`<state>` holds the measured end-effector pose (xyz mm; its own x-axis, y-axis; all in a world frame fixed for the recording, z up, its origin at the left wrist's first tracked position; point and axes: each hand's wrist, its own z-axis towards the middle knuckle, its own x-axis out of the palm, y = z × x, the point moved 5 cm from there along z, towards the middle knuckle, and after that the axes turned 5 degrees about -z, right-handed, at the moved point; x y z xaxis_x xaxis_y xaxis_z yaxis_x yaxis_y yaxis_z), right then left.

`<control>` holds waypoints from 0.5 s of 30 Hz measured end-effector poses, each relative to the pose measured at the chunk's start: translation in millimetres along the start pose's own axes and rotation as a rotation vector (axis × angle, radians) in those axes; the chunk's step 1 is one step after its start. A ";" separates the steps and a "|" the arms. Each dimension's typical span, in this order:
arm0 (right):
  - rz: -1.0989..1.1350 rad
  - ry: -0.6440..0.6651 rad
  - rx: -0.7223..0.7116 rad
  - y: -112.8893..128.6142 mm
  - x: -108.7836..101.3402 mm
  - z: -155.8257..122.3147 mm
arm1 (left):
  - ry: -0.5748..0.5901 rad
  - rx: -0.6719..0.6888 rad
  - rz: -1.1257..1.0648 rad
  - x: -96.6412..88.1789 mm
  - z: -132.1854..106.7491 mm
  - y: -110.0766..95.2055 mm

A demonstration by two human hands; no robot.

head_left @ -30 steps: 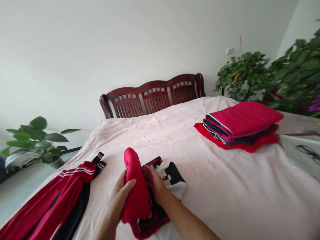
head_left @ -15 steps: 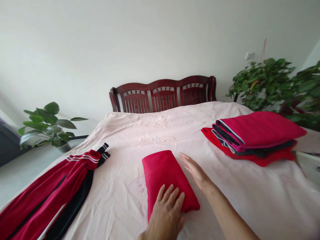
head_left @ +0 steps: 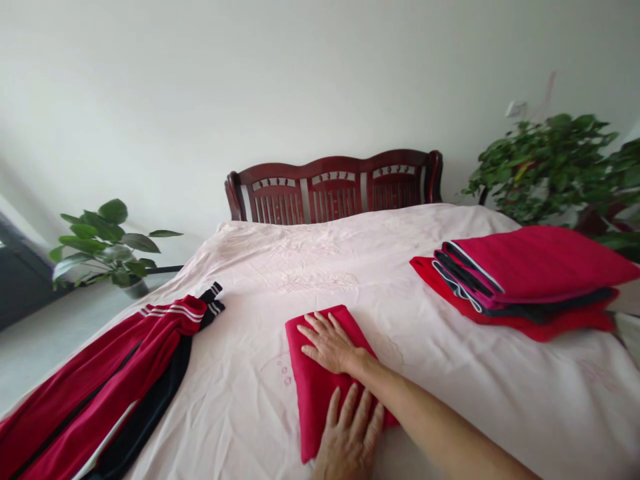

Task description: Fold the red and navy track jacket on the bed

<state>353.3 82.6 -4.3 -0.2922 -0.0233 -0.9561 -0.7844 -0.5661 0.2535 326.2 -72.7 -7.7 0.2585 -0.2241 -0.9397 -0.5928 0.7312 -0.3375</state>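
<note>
my right hand (head_left: 327, 343) lies flat on the far end of the folded red cloth (head_left: 315, 413), fingers spread, gripping nothing. my left hand (head_left: 347, 433) rests open on its near end. the cloth lies on the bed (head_left: 240, 373), long axis pointing away from me, far end leaning slightly left.

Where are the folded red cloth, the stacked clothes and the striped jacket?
Folded red cloth (head_left: 320, 393): head view, middle of the cloth.
Stacked clothes (head_left: 540, 263): head view, top garment.
Striped jacket (head_left: 173, 312): head view, white stripes.

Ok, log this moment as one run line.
left hand: flat on folded red garment | right hand: flat on same garment
</note>
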 end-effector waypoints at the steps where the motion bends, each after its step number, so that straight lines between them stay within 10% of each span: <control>1: 0.004 -0.034 -0.006 -1.6 0.5 -0.8 | 0.011 -0.006 -0.037 -7.6 -0.9 -0.3; 7: 0.183 -0.343 0.069 -20.5 0.1 -3.0 | -0.260 -0.359 -0.034 -55.0 -13.2 35.6; 15: 0.403 -0.487 0.577 -68.7 -14.5 -30.6 | -0.283 -0.451 0.096 -7.3 -33.4 79.2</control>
<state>428.2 96.5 -12.3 -0.7074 0.2991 -0.6404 -0.6873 -0.0793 0.7221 251.9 -34.6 -29.4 0.3450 0.0578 -0.9368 -0.8765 0.3769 -0.2996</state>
